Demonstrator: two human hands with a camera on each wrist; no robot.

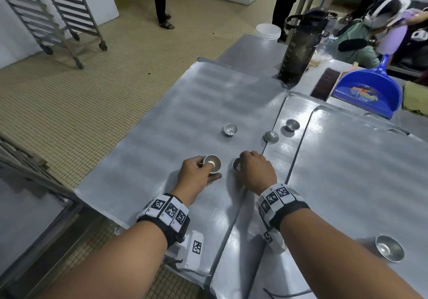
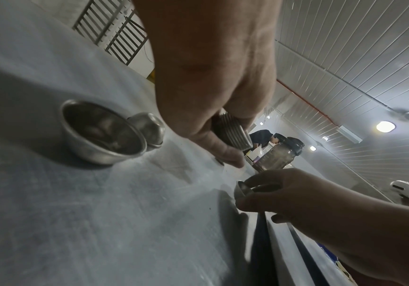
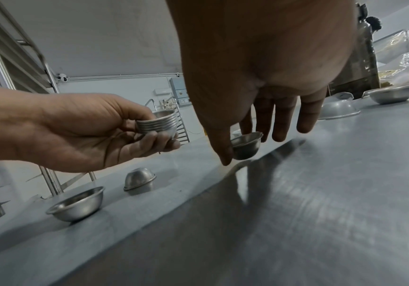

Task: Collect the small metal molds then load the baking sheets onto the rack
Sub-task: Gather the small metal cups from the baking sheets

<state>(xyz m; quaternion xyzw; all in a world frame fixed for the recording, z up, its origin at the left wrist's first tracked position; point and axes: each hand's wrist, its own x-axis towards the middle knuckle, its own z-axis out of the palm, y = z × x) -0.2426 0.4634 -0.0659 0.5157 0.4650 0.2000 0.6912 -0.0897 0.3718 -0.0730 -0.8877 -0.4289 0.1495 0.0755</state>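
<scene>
The left hand (image 1: 196, 173) is holding a stack of molds (image 3: 158, 123), fingers curled round it, above the near part of the left sheet (image 1: 185, 104). The right hand (image 1: 254, 171) is pinching a single mold (image 3: 246, 145) between thumb and fingers, low over the same sheet, at 3 o'clock from the stack and just beside it.

Loose molds are lying around: one upright (image 1: 230, 129) at 12 o'clock, one upturned (image 1: 271, 136) on the seam between sheets at 1 o'clock, another (image 1: 292, 125) just past it, and one (image 1: 389, 247) well apart at 4 o'clock on the right sheet (image 1: 347, 171). The wrist views are showing two more beside the left hand, one upright (image 3: 78, 203) and one upturned (image 3: 139, 179).

A dark bottle (image 1: 301, 46) is standing at the far end of the counter (image 1: 250, 51), with white plates (image 1: 268, 31), a brush (image 1: 325, 83) and a blue dustpan (image 1: 368, 90) at 2 o'clock.

Tiled floor is lying to the left; a wheeled rack (image 1: 53, 11) is standing at 10 o'clock, with two people standing beyond.
</scene>
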